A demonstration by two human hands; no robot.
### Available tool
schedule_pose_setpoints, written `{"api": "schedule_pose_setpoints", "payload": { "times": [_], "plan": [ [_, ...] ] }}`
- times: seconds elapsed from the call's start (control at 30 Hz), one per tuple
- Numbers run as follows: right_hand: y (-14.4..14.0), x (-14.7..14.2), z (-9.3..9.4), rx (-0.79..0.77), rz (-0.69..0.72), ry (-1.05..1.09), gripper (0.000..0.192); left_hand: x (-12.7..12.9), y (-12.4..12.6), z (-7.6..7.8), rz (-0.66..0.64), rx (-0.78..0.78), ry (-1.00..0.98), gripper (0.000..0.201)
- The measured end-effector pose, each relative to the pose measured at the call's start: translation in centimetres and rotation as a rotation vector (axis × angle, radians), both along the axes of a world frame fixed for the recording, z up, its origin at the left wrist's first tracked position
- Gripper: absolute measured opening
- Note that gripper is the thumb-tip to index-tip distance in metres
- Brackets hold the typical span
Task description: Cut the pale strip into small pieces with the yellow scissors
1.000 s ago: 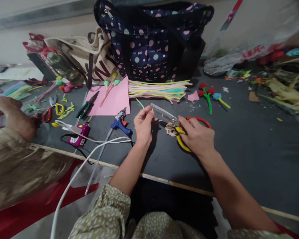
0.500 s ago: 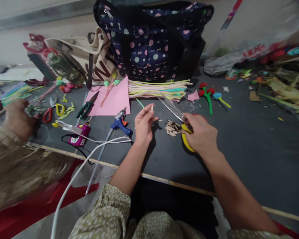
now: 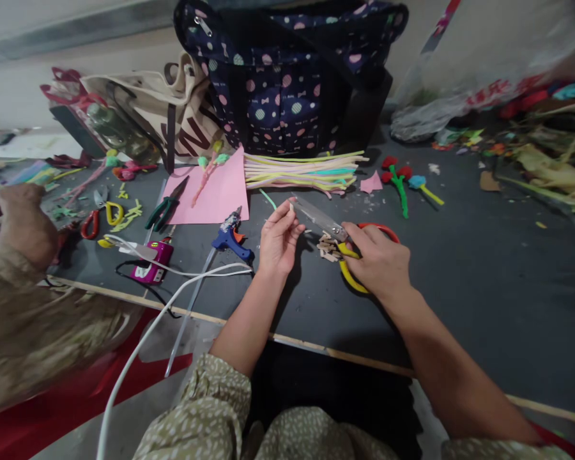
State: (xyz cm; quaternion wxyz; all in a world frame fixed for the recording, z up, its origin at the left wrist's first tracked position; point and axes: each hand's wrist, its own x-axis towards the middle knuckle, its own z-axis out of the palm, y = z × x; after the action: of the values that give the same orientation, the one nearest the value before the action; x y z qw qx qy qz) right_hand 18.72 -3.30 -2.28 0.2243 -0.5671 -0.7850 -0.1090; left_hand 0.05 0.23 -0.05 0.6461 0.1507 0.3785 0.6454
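Scissors (image 3: 336, 231) gripped in R hand (image 3: 382, 263), pointing twd L hand (image 3: 278, 241) pinching sm pale piece (image 3: 291, 207).

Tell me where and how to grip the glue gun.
Probably by its blue handle, from the near right: it slants that way, beside the left hand, while the nozzle points away and the clear stick trails near left.

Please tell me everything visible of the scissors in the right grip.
The scissors have metallic blades, a pivot and plastic-looking handles, one yellow, one red. The right grip holds them over the table. Blurred blades point toward a pale piece in the left grip; whether they touch it or are shut is unclear.
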Motion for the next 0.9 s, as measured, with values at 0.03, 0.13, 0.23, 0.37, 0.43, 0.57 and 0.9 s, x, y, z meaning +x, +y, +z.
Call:
{"api": "schedule_pose_setpoints", "payload": {
  "times": [0.03,0.13,0.23,0.37,0.43,0.57,0.9],
  "plan": [
    [-0.01,-0.03,0.01,-0.001,0.001,-0.006,0.036,0.01,0.0,-0.01,0.001,-0.002,0.001,0.022],
    [-0.05,-0.07,-0.03,-0.027,-0.001,-0.027,0.036,0.03,-0.01,-0.01,-0.008,0.004,-0.002,0.023],
    [-0.11,-0.06,-0.09,-0.059,-0.001,-0.037,0.038,0.04,-0.02,0.01,-0.01,-0.004,0.003,0.023],
    [-0.2,-0.08,0.01,-0.074,-0.004,-0.054,0.038,0.08,-0.04,0.02,-0.006,-0.01,0.003,0.024],
    [-0.22,-0.1,0.06,-0.061,-0.008,-0.065,0.038,0.1,-0.04,0.04,-0.008,-0.006,-0.015,0.023],
    [-0.24,-0.04,0.03,-0.039,-0.005,-0.085,0.037,0.15,-0.03,0.11,0.001,-0.029,-0.033,0.022],
    [-0.33,0.02,0.02,-0.074,0.015,-0.023,0.039,0.06,-0.06,-0.07,0.014,-0.004,0.007,0.024]
  ]
}}
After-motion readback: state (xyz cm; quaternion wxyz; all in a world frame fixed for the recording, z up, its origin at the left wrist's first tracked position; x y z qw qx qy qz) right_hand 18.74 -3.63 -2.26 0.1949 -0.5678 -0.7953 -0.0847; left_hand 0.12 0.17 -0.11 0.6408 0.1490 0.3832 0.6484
